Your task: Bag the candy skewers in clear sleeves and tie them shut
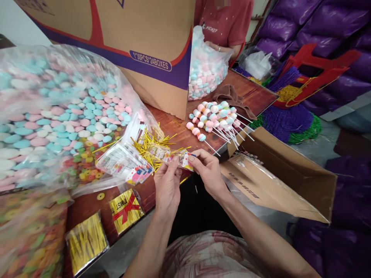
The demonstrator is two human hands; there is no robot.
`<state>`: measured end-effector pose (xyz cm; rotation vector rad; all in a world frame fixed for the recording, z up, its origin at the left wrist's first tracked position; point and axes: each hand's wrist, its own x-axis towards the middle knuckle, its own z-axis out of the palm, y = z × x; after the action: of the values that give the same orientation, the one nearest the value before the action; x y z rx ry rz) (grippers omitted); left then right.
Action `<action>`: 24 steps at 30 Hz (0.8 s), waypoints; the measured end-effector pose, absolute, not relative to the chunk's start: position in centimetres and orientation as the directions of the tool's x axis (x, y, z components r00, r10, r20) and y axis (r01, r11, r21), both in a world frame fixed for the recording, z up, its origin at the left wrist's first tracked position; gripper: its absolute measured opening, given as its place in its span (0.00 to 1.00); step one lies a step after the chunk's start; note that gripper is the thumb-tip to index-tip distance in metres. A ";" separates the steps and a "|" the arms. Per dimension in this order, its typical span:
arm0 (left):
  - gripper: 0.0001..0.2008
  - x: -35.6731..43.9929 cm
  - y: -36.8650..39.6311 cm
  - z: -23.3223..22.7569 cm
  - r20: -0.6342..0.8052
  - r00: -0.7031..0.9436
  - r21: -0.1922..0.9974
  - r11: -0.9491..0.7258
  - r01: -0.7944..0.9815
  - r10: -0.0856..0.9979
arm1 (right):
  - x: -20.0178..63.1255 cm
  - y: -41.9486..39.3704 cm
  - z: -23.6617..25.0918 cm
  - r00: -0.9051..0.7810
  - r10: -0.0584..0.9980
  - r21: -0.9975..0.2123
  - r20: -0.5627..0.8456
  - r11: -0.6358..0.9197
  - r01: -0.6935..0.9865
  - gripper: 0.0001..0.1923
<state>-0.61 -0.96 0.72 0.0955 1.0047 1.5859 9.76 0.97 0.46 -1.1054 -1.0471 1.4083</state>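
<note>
Between my two hands is a small clear printed plastic bag (188, 161), stretched out flat above the table edge. My left hand (168, 181) pinches its near side with thumb and finger, while my right hand (207, 170) pinches the printed end. Whether anything lies inside the bag is too small to tell. Just beyond my left hand is a loose pile of gold twist ties (147, 148). A stack of similar printed bags (124, 164) lies left of the ties. Candy skewers on white sticks (213, 116) are heaped past my right hand.
A large bag of pastel candies (43, 123) and gummy rings (31, 239) fill the left. Packs of twist ties (87, 241) lie at the front edge. A big carton (139, 34) stands behind; an open box (290, 173) is at right. Another person (223, 23) sits across.
</note>
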 end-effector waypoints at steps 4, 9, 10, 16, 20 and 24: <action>0.12 -0.2 -1.2 0.9 -0.368 -0.344 0.699 0.013 -0.715 0.864 | 9.3 0.9 0.2 -0.006 0.990 -0.947 -0.141 -0.137 -0.289 0.21; 0.14 -0.8 -1.2 0.8 -0.400 -0.358 0.705 0.033 -0.708 0.844 | 9.3 1.0 -0.2 0.017 0.983 -0.964 -0.183 -0.176 -0.200 0.25; 0.14 -1.0 -1.1 0.8 -0.400 -0.363 0.705 0.029 -0.709 0.841 | 9.4 1.1 -0.2 0.012 0.984 -0.969 -0.179 -0.175 -0.173 0.26; 0.13 -0.9 -0.8 0.6 -0.369 -0.454 0.710 -0.069 -0.700 0.811 | 9.5 1.1 -0.6 0.003 0.989 -0.978 -0.149 -0.147 -0.149 0.27; 0.12 -1.0 -0.9 0.2 -0.372 -0.422 0.710 -0.040 -0.703 0.827 | 9.7 1.3 -0.7 0.013 0.992 -0.979 -0.126 -0.122 -0.164 0.27; 0.10 -1.4 -0.7 0.1 -0.431 -0.380 0.642 -0.018 -0.766 0.818 | 9.9 1.6 -0.6 0.006 0.995 -0.984 -0.103 -0.101 -0.144 0.28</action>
<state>-1.40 -0.66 0.09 0.0722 1.0075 1.6831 9.93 1.62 -0.59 -1.1818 -1.0418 1.3382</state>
